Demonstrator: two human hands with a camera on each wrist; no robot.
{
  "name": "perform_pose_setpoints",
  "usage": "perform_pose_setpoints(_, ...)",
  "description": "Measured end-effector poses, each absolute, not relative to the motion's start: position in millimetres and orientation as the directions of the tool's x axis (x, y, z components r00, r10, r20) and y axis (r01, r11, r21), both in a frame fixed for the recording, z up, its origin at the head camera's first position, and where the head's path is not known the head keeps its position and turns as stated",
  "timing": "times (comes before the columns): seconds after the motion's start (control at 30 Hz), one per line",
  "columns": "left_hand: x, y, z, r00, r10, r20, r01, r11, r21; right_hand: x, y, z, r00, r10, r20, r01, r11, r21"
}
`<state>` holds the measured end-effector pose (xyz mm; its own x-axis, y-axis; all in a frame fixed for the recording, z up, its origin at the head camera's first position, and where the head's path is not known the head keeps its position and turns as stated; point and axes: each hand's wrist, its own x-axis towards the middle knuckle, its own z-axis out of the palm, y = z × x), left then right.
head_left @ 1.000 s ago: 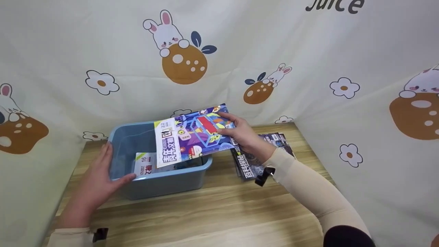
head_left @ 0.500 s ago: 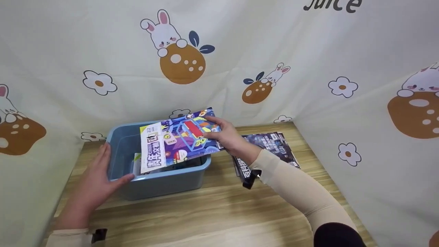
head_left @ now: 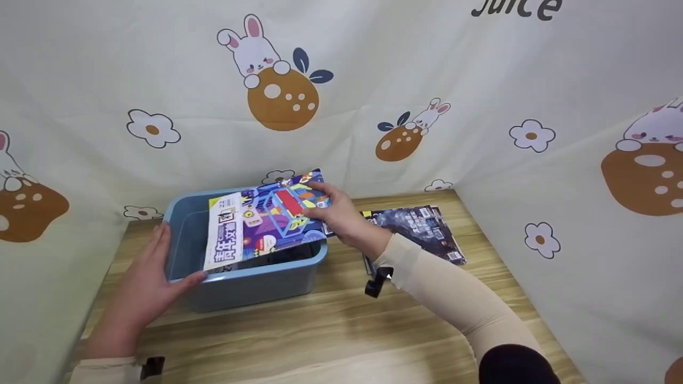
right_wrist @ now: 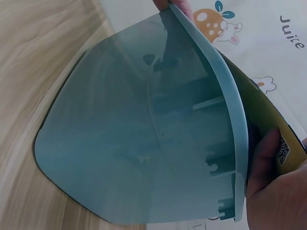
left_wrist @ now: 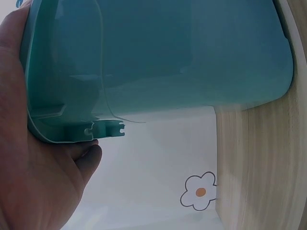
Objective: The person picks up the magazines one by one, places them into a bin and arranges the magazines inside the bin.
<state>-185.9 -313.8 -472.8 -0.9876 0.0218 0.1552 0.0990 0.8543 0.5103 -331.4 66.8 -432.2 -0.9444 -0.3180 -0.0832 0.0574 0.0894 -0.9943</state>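
A colourful magazine [head_left: 261, 221] hangs tilted over the open top of a blue plastic bin [head_left: 251, 285]. My right hand [head_left: 335, 214] pinches its right edge, thumb on the cover. In the right wrist view the bin's wall [right_wrist: 139, 143] fills the frame, and the right hand [right_wrist: 278, 191] holds the magazine's yellow back [right_wrist: 267, 120] above the rim. My left hand [head_left: 152, 269] rests against the bin's front left corner, fingers straight along the side and thumb at the front rim. The left wrist view shows that palm [left_wrist: 38, 182] pressed to the bin [left_wrist: 158, 57].
A stack of dark magazines [head_left: 427, 226] lies on the wooden table [head_left: 331, 330] right of the bin. Cartoon-print cloth [head_left: 480, 106] walls the table in at the back and both sides. The bin's contents are mostly hidden under the held magazine.
The right hand has carried the magazine leftward and lower over the bin, covering the magazine inside. The left hand has stayed on the bin's corner.
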Motion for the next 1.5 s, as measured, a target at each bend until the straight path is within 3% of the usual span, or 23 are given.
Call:
perform_pose_setpoints(0.4,-186,-312,-472,-0.991,0.011,0.132,0.078,0.855,0.513,-327,53,-429,-0.941,-0.319,-0.111,0.085,0.095,-0.992)
perform_pose_setpoints(1.5,-187,-312,-473,-0.994,0.009,0.113,0.067,0.85,0.523,-309,14,-428,-0.94,-0.337,-0.053,-0.012,0.187,-0.982)
